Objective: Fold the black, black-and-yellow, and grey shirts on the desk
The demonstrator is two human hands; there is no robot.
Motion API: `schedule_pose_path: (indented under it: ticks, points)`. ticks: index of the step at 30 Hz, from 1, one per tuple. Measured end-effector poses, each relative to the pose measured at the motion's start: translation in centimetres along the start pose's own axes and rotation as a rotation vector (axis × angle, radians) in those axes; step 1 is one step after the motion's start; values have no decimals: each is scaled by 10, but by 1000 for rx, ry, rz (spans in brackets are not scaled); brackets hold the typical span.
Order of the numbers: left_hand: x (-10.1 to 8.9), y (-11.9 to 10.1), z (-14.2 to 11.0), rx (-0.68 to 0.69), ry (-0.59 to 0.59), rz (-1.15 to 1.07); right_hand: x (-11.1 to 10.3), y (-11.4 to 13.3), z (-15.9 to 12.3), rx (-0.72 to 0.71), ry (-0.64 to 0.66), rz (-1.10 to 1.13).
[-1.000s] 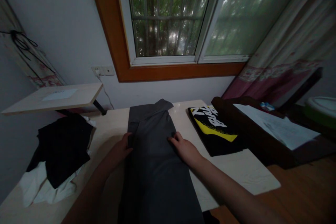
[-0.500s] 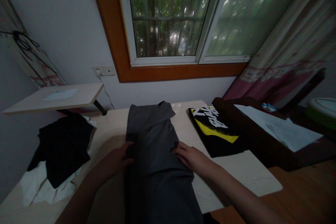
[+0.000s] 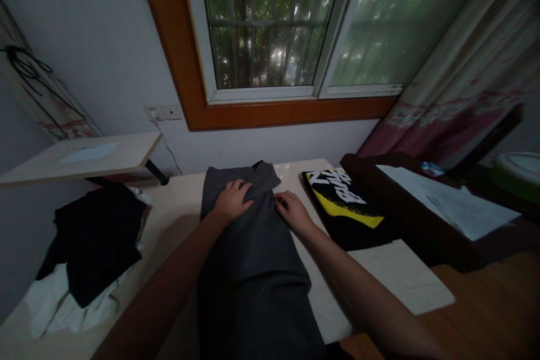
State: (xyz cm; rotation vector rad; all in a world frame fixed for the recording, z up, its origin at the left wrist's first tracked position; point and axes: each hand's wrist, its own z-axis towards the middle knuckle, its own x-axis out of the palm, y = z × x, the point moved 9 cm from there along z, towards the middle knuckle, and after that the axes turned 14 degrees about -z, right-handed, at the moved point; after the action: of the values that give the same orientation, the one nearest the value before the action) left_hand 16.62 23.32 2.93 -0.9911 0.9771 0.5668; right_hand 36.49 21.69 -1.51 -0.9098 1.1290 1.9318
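Note:
A pair of dark grey trousers (image 3: 257, 259), folded lengthwise, lies over the table with its far end toward the window and its near end running out of view at the bottom. Spread flat on the cloth near that far end is my left hand (image 3: 232, 199), its fingers apart. My right hand (image 3: 293, 211) pinches the right edge of the trousers, level with a crease below the pointed flap of fabric. Part of the thumb is hidden there.
To the right lies a folded black shirt (image 3: 341, 197) with white lettering and a yellow band. Crumpled black cloth (image 3: 97, 236) and white cloth (image 3: 80, 306) sit at the left, beneath a raised shelf (image 3: 93, 152). A dark chest with paper (image 3: 447, 202) stands beyond the table's right side.
My left hand has moved from the left edge onto the top of the trousers, farther away. The right hand has slid up along the right edge toward the far end.

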Motion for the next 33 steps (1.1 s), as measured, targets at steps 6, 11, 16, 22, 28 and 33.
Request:
schedule_pose_path:
  ticks: [6,11,16,22,28,33]
  points:
    - [10,-3,30,-97,-90,-291,-2,6,-8,-55,-20,-34]
    - [-9,31,46,-248,-246,-447,-5,19,-13,-107,11,-143]
    - [-38,90,32,-437,-473,-660,1,21,-13,-110,68,-195]
    - [-31,131,-1,-577,-557,-916,4,21,-14,-110,92,-212]
    - [-25,149,4,-644,-559,-998,3,23,-14,-129,99,-197]
    - [-26,156,23,-645,-542,-1005,5,22,-13,-120,128,-167]
